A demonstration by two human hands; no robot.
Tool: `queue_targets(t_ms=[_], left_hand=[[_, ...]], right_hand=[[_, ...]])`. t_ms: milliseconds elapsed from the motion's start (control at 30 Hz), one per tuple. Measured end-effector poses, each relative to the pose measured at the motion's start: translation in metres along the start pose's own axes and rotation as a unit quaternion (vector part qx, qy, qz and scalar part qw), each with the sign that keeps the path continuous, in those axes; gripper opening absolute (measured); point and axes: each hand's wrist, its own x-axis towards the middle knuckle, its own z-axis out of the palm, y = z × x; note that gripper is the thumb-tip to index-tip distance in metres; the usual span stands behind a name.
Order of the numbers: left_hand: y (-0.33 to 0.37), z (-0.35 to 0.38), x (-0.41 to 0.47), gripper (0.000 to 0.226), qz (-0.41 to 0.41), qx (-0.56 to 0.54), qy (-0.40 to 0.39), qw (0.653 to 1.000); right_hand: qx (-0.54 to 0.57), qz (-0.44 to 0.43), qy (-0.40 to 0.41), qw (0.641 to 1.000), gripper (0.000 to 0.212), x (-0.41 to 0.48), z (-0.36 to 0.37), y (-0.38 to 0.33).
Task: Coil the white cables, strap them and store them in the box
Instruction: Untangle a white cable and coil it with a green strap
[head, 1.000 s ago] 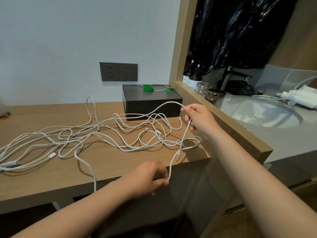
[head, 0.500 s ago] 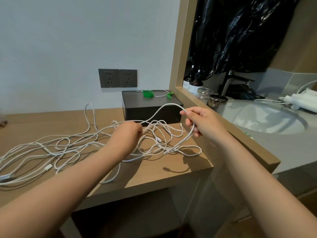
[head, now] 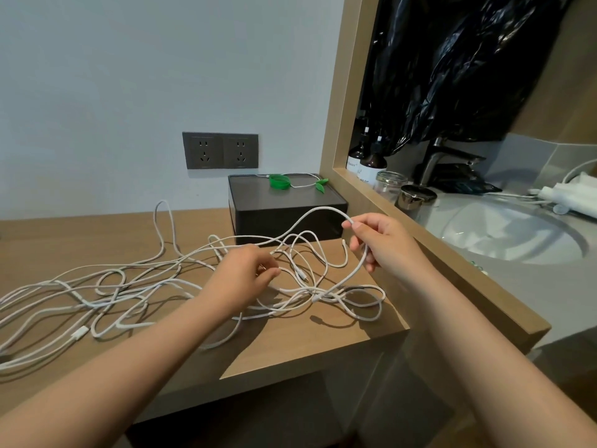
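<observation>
The white cables point(head: 135, 286) lie in a loose tangle across the wooden counter point(head: 307, 344), spreading from its left edge to just in front of the dark box point(head: 284, 218), which stands at the far side against the wall. The right hand point(head: 384, 244) is raised above the right end of the tangle. It pinches one strand between thumb and forefinger, and the strand arcs away to the left and also runs down through the curled fingers. The left hand point(head: 245, 273) hovers low over the middle of the heap with its fingertips closed, apparently on another strand, though the grip itself is mostly hidden behind the knuckles. The main risk is that pulling the two hands apart cinches crossings into knots, since the strands overlap many times and a plug end could catch in a loop. A loop that droops over the near edge of the counter could also drag more cable off if it is tugged. The green straps point(head: 279, 182) sit on top of the box, joined by a thin white line, and a careless sweep could knock them off. The cables run out of view on the left, so their number and length are unclear, and whether the box is closed I cannot tell.
</observation>
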Motion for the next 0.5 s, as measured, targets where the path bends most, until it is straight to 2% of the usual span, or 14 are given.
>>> queue_targets(t_ms=[100,200,367,500], left_hand=[[0.014,-0.017,-0.011,0.012,0.011,-0.067,0.020,0.997],[0.024,-0.023,-0.023,0.013,0.026,-0.114,-0.002,0.993],[0.029,-0.026,-0.035,0.031,0.066,-0.124,-0.020,0.990],[0.040,-0.032,-0.039,0.030,0.106,-0.107,-0.021,0.988]], right_hand=[[0.029,0.000,-0.005,1.000,0.021,-0.001,0.002,-0.010],[0.065,0.007,-0.009,0.998,0.019,-0.005,0.003,-0.022],[0.077,-0.003,-0.032,0.997,0.018,-0.013,0.006,-0.040],[0.094,-0.015,-0.048,0.994,0.015,-0.019,0.009,-0.052]])
